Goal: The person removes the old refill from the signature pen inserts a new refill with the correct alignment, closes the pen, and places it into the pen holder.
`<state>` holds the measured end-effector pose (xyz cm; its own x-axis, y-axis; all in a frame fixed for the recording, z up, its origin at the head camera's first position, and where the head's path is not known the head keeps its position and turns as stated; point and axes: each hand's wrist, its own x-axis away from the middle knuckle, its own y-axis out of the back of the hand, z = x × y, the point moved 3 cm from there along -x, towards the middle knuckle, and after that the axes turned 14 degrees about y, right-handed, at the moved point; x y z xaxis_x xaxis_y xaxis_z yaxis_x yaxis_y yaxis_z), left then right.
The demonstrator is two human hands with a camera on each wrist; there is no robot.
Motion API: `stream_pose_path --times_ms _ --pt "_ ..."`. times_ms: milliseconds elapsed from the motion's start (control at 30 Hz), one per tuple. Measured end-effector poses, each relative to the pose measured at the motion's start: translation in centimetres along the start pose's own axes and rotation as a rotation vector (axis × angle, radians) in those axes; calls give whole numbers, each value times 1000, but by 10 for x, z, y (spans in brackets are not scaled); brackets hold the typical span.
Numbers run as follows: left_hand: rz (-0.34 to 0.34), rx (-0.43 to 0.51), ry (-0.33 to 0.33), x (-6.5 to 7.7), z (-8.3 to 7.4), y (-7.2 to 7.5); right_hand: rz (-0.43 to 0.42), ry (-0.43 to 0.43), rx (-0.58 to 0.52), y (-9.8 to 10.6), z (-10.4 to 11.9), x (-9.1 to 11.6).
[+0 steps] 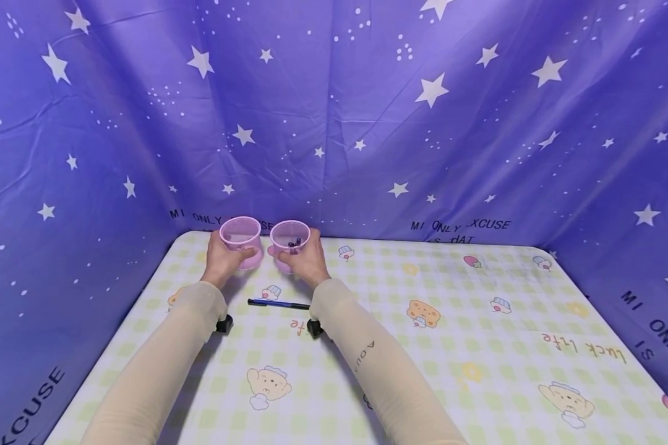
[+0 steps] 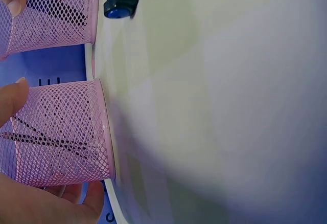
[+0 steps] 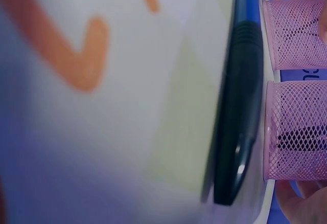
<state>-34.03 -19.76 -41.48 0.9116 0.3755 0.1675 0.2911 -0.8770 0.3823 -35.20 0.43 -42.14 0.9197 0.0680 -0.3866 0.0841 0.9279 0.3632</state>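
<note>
Two pink mesh pen cups stand side by side at the table's far left. My left hand (image 1: 221, 262) grips the left pen cup (image 1: 242, 228), its thumb across the near side and fingers round the outer side. Around the right pen cup (image 1: 282, 232) my right hand (image 1: 310, 262) holds on in the same way. Thin dark sticks show through the mesh of the left cup (image 2: 61, 132). Dark, thicker items stand inside the right cup (image 3: 301, 137). A blue pen with a black end (image 1: 278, 304) lies crosswise on the table, just in front of my hands.
A checked cloth with cartoon prints covers the table (image 1: 451, 346). Purple star-printed curtains (image 1: 334, 123) hang close behind the table's far edge and along both sides. Black straps or mounts (image 1: 314, 328) sit under my wrists.
</note>
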Motion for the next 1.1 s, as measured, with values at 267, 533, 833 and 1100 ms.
stream_pose_path --times_ms 267,533,833,1100 --pt "15 3 -3 3 -2 -4 0 0 -21 6 -2 3" --pt "15 -8 -15 5 -2 -8 -1 0 -18 8 -4 3" --pt "25 -4 -20 7 -4 -12 3 -1 -22 11 -5 4" --pt "31 -20 -36 6 -3 -16 8 -38 7 16 -6 6"
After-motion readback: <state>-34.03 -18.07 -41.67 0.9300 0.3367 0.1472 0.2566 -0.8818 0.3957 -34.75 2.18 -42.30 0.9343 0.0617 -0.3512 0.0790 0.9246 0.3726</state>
